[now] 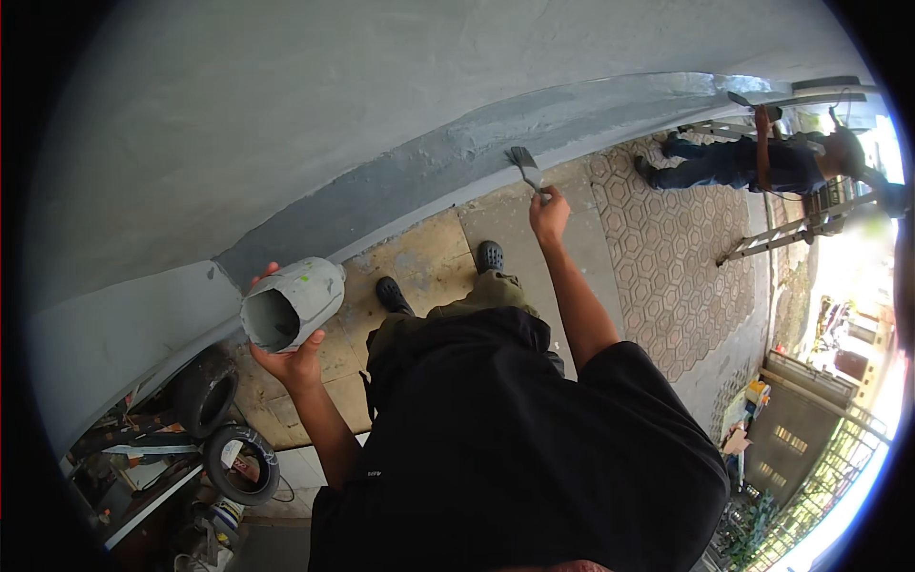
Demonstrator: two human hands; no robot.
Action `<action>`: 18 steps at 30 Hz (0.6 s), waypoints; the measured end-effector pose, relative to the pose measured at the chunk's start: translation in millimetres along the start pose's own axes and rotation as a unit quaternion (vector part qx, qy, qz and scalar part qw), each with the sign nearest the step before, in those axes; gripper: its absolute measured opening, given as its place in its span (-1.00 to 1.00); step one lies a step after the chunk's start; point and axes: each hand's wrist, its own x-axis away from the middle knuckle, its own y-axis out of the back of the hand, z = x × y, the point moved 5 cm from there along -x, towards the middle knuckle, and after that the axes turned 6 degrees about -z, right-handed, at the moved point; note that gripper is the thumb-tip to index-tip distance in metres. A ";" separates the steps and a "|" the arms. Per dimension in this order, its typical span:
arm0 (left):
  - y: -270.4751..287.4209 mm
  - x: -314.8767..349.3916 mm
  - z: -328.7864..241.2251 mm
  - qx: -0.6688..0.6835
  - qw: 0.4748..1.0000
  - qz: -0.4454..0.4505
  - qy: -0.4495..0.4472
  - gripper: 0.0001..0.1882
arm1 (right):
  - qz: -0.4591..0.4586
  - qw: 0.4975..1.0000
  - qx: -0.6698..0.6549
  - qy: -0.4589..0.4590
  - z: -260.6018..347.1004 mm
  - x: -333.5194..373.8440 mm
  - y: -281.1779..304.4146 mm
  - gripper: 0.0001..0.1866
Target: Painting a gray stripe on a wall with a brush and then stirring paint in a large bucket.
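My right hand is closed round the handle of a paintbrush. The brush's dark bristles meet the lower part of the wall, on a darker grey painted band. My left hand grips a cut-down plastic container from below and behind, fingers showing on both sides. Its pale outside carries grey smears and a few green spots. The wide opening tilts toward me, and grey coating shows inside; how much paint is in it I cannot tell.
Old tyres and piled scrap lie at lower left. At the right, a co-worker stands near a ladder, holding a tool up at the wall. Patterned paving adjoins the tan floor tiles under my feet. A metal gate is beyond.
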 end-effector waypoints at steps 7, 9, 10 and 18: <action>-130.8 21.9 7.4 0.009 1.000 -0.014 0.002 0.15 | -0.016 0.997 -0.077 0.018 -50.2 -89.9 24.0 -0.77; -156.5 30.9 8.0 0.000 1.000 -0.028 -0.003 0.16 | 0.065 0.989 -0.075 0.111 -35.7 -76.5 19.8 -0.78; -165.0 37.1 7.1 -0.003 0.999 -0.041 -0.007 0.16 | 0.139 0.966 -0.071 0.205 -25.4 -67.5 18.2 -0.78; -201.5 66.1 -1.2 -0.041 0.996 -0.075 -0.009 0.15 | 0.172 0.945 -0.158 0.229 14.1 -70.6 29.3 -0.82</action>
